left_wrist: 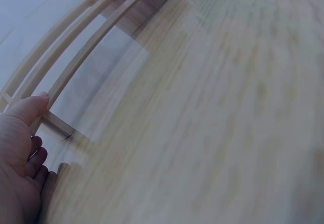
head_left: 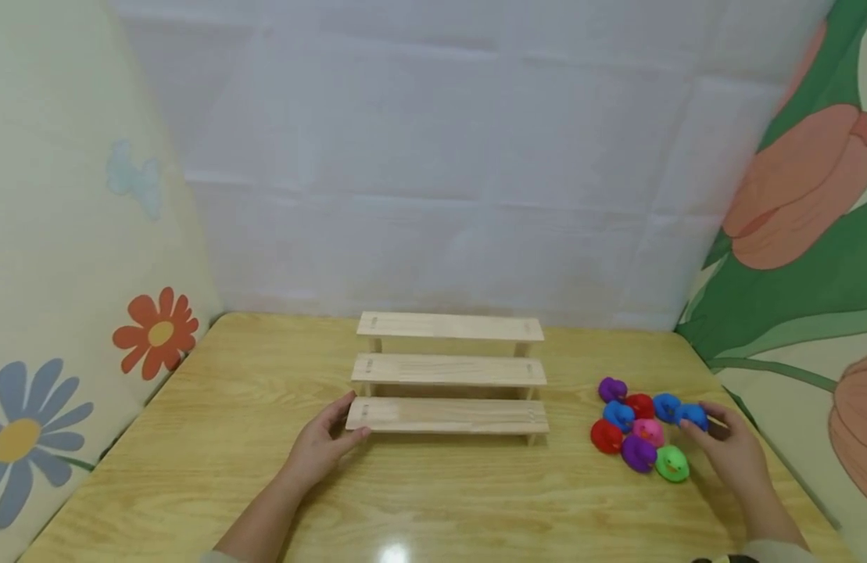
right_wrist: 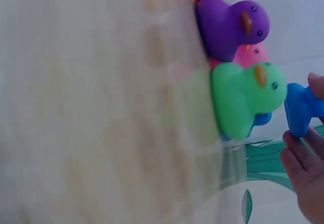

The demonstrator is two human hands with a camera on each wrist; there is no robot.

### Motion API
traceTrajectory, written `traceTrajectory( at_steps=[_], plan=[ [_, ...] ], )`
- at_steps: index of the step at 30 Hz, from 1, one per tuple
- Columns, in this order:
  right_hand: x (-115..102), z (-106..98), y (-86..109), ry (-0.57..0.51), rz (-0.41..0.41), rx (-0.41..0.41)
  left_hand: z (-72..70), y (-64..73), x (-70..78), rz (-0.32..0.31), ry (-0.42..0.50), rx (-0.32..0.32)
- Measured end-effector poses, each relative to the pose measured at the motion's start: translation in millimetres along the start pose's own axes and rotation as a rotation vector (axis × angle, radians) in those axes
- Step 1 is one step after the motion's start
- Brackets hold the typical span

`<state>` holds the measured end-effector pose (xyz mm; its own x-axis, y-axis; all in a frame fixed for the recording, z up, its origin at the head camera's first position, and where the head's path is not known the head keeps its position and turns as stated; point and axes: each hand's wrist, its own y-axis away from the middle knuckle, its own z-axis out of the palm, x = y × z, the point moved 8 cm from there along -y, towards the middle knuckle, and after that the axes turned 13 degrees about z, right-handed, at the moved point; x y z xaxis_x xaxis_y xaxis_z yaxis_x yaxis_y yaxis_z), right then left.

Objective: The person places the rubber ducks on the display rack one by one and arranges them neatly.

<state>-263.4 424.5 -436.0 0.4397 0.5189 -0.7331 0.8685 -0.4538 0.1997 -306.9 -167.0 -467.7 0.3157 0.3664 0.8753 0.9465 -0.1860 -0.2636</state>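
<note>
A three-step wooden display stand (head_left: 447,416) sits mid-table. My left hand (head_left: 324,442) grips the left end of its lowest step; in the left wrist view the thumb (left_wrist: 31,107) lies against the board's edge. On the right, my right hand (head_left: 737,452) pinches a blue rubber duck (head_left: 690,416) between thumb and fingers, and the right wrist view shows this duck (right_wrist: 299,108) too. Beside that hand cluster a green duck (head_left: 672,464), a pink duck (head_left: 648,432), and purple (head_left: 639,453), red (head_left: 607,436) and other blue ducks (head_left: 618,416).
The wood-grain table (head_left: 433,500) carries the stand and ducks. A white sheet (head_left: 433,156) hangs behind it. Flower-printed panels close in the left side (head_left: 53,258) and the right side (head_left: 813,313), the right one near my right hand.
</note>
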Motion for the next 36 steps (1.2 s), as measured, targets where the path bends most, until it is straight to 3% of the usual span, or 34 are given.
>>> traceTrajectory(
  at_steps=[7, 14, 22, 31, 36],
  plan=[
    [-29, -3, 4.9, -0.061, -0.058, 0.024, -3.0, 2.4, -1.1, -0.007, -0.012, -0.008],
    [-70, 2, 11.3, -0.075, -0.097, -0.021, -4.3, 3.0, 0.0, -0.019, -0.01, -0.01],
    [-116, 11, 21.6, -0.187, -0.221, -0.084, 1.8, -7.2, 3.6, 0.005, 0.025, -0.018],
    [-159, 47, 28.8, -0.108, -0.221, -0.152, 1.8, 2.0, 2.7, -0.016, 0.029, -0.003],
    [-186, 69, 32.1, -0.136, -0.28, -0.188, -0.7, 6.2, 1.1, -0.027, 0.047, 0.002]
  ],
)
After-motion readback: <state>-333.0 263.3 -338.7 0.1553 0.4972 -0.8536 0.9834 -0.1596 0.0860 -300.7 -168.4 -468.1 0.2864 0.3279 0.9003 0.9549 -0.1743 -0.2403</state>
